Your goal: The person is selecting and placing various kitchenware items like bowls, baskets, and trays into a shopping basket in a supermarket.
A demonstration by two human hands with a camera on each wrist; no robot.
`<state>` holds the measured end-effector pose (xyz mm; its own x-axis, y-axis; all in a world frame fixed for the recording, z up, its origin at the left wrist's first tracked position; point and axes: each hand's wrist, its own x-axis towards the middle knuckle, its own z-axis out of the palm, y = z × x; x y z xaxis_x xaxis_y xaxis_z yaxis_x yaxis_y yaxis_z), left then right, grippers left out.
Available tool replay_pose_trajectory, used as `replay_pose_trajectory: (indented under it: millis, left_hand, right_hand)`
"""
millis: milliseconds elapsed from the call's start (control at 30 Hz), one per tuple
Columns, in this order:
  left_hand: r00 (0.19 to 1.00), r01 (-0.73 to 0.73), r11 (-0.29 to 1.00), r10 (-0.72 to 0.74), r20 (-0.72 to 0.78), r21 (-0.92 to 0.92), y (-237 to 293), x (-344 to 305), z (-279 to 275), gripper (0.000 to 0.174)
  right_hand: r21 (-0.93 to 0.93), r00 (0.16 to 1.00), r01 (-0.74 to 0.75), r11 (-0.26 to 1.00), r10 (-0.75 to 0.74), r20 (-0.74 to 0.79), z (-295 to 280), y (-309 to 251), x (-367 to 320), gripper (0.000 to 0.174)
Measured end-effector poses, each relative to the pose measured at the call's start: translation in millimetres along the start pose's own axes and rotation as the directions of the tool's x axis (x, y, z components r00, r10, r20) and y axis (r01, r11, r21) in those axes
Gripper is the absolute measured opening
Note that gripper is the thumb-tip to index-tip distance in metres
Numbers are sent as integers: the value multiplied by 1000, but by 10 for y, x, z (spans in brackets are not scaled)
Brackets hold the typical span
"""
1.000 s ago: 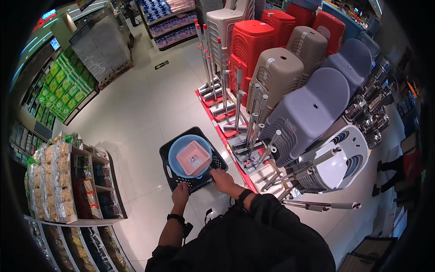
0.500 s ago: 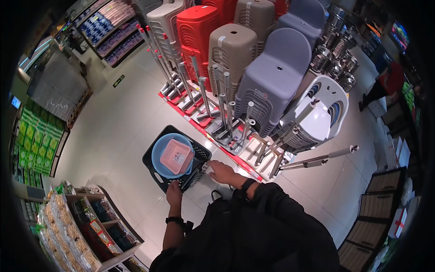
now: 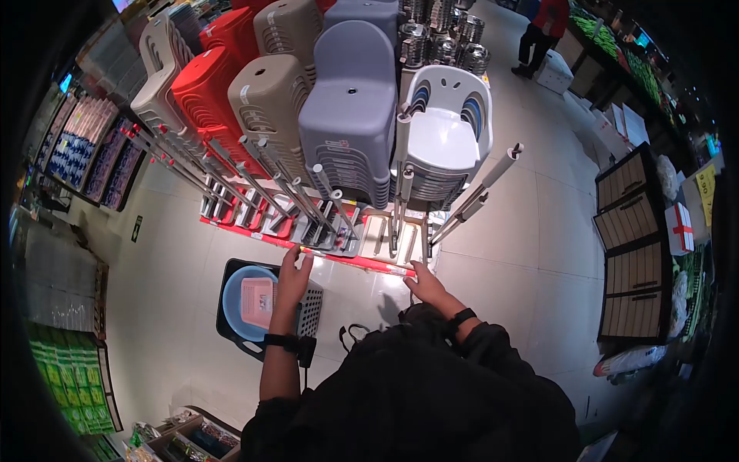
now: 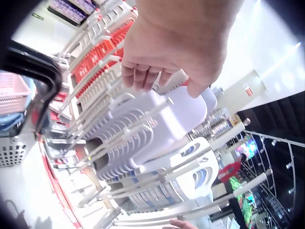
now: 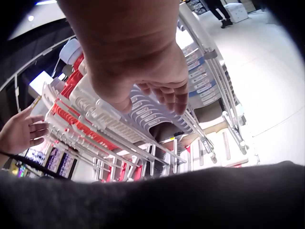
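Note:
My left hand [image 3: 292,286] is raised beside the shopping basket, with nothing in its loosely spread fingers. To its right, my right hand [image 3: 429,286] also hangs empty, fingers relaxed, at the front of the mop display. In the right wrist view its fingers [image 5: 169,95] bend slightly over the mops. On the floor at left sits the black basket [image 3: 310,309], partly hidden by my left arm. It carries a round blue basin [image 3: 235,302] with a pink rectangular basket [image 3: 258,300] inside. Long-handled mops [image 3: 493,169] lean in a row ahead of both hands.
Behind the mops stand stacks of purple-grey chairs [image 3: 350,115], taupe stools [image 3: 265,88], red stools [image 3: 208,81] and white armchairs [image 3: 443,146]. A red strip [image 3: 358,263] edges the display base. Dark slatted crates [image 3: 633,246] stand at right. A person [image 3: 543,31] is in the far aisle.
Both hands have let go of the black basket's near edge and moved apart. The view has swung right, bringing the mops and chairs in front; the basket now sits left of my hands.

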<state>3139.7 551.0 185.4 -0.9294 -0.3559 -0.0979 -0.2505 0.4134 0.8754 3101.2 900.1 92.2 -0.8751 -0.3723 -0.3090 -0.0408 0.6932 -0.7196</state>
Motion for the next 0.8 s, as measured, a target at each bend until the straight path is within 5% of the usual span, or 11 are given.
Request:
replay_pose_trajectory:
  millis: [133,233,367,600,733,800]
  left_hand:
    - [957,-140,986,159,244,-95,683,316,859,71]
    - [920,-220,974,228,318,-63,1100,492,1582,81]
    - [884,-212,976,210,417,-41,1632,553,2420,91]
    - [850,-134,948,260,457,-289,2075,712,3481,113]
    - [867,-68,953,203,456,-295,2137,694,3684,85]
    - [891,-69,949,197,409,-307,2182,680,3694,71]
  right_hand:
    - [100,976,6,995,16,-217,-300,446,91,68]
    - [287,936,-69,955,161,-312,-646,704,188,73]
    - [271,891,-91,958,200,-407,-1211,917,243,85]
    - [280,893,46,959,87,-442,-1709,995,637,93]
    - [398,931,111,911,46,-363,-1796,900,804,88]
    - [298,916,137,945,-7,-401,-1750,937,879,82]
